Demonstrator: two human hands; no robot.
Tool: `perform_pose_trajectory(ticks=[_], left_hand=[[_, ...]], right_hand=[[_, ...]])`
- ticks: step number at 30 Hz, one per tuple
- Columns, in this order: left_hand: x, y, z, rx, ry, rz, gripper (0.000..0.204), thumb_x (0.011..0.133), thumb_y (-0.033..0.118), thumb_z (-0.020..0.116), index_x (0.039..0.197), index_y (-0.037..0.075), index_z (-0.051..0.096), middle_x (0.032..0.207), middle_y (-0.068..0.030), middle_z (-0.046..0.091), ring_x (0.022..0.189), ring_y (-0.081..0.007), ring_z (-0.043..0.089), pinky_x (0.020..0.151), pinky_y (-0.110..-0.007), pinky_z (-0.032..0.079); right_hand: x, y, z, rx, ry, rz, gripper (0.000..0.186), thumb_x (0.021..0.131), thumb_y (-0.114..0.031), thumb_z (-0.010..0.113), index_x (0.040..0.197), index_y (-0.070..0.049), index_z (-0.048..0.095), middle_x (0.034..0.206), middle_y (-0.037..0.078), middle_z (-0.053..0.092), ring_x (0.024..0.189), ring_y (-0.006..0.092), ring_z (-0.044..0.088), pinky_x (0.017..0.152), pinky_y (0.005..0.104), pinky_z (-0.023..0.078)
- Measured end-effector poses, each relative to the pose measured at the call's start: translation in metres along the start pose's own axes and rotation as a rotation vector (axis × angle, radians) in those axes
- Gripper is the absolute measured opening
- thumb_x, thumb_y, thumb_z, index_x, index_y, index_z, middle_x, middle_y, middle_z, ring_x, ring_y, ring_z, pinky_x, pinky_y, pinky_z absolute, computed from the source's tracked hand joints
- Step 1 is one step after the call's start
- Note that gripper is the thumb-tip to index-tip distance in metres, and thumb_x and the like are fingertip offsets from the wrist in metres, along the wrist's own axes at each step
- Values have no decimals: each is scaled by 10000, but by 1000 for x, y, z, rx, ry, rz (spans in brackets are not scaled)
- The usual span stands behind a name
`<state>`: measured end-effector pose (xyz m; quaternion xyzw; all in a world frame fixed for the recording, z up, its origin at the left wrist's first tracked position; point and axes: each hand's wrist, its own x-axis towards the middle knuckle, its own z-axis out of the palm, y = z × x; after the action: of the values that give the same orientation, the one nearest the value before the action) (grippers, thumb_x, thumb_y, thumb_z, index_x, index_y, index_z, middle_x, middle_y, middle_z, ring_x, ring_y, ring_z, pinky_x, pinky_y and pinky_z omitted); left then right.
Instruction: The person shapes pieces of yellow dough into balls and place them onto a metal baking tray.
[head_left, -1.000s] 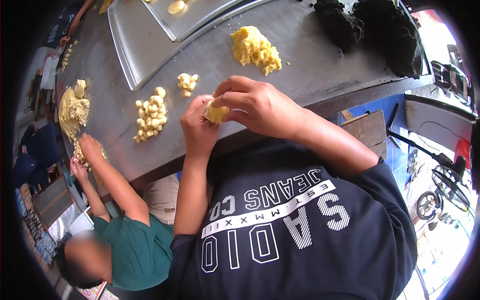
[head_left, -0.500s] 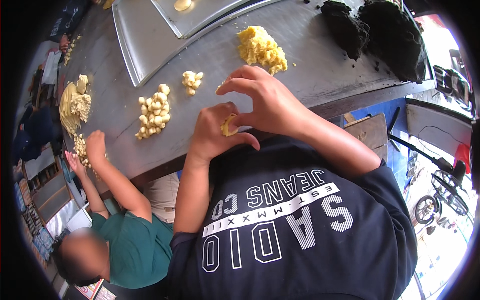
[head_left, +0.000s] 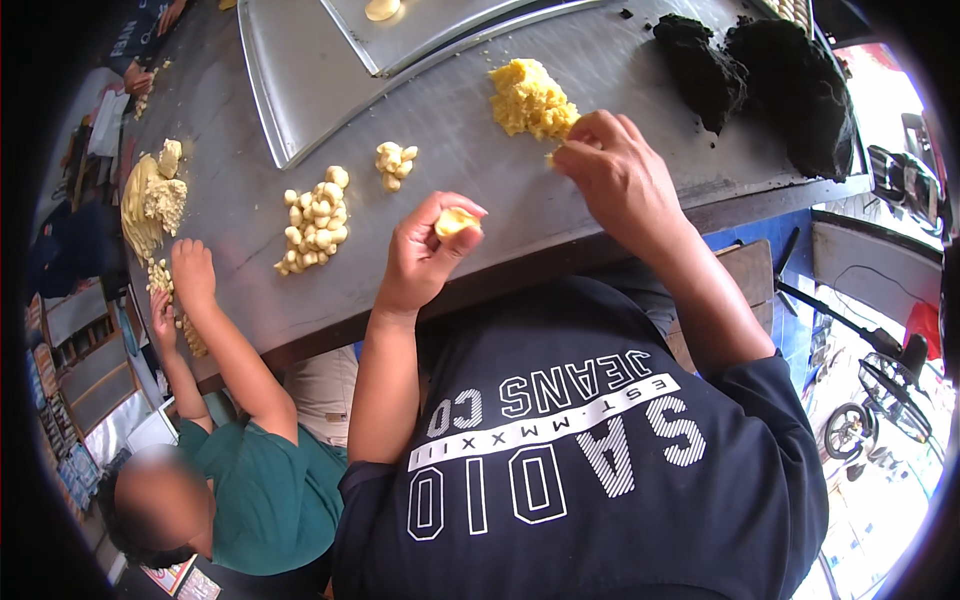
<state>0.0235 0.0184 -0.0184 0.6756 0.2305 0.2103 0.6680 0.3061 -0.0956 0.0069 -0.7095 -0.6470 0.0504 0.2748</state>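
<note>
My left hand [head_left: 420, 248] is closed round a small yellow piece of dough [head_left: 457, 222], held just above the table's near edge with thumb and fingers curled about it. My right hand [head_left: 615, 170] is at the near side of a crumbly yellow mound of filling [head_left: 530, 100]. Its fingers are pinched together, and a bit of yellow filling [head_left: 552, 159] shows at the tips. Left of my hands, a heap of pale dough balls [head_left: 315, 225] and a smaller cluster of dough balls [head_left: 395, 165] lie on the metal table [head_left: 440, 130].
Metal trays [head_left: 300, 80] lie at the far side. A large black dough-like mass [head_left: 785, 90] sits at the right end. At the left, a co-worker in a green shirt [head_left: 270, 500] works beside pale dough [head_left: 155, 195]; another person's hand [head_left: 138, 78] is farther back.
My right hand has left the dough piece in my left hand and moved right to the yellow mound, fingers closing. My left hand has risen slightly, still gripping the dough.
</note>
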Motion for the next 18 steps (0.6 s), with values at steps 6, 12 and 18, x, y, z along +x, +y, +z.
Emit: perform_pose_trajectory(ticks=[6,12,18], left_hand=[[3,-4,6,-217,112,-16,408,1256,407,498,1226,48,690,1094,-64,656,831,-103,527,741,-272,440],[9,-1,19,-81,124,89,294,1248,289,559,1151,44,690,933,-16,653,741,-69,510,672,-251,423],[9,1,23,-20,110,92,261,1049,197,878,1161,33,710,923,-4,708,772,-70,644,699,-261,514]], right_hand=[[-3,-23,3,177,-101,5,101,1034,-143,720,1099,-67,724,1046,134,718,1037,356,750,860,478,622],[-8,-20,15,83,-104,-128,165,938,-109,744,1094,-86,795,1084,85,759,1049,308,769,878,441,645],[0,-32,0,514,-109,49,151,998,-75,799,1147,-60,818,1053,127,803,951,361,794,832,448,643]])
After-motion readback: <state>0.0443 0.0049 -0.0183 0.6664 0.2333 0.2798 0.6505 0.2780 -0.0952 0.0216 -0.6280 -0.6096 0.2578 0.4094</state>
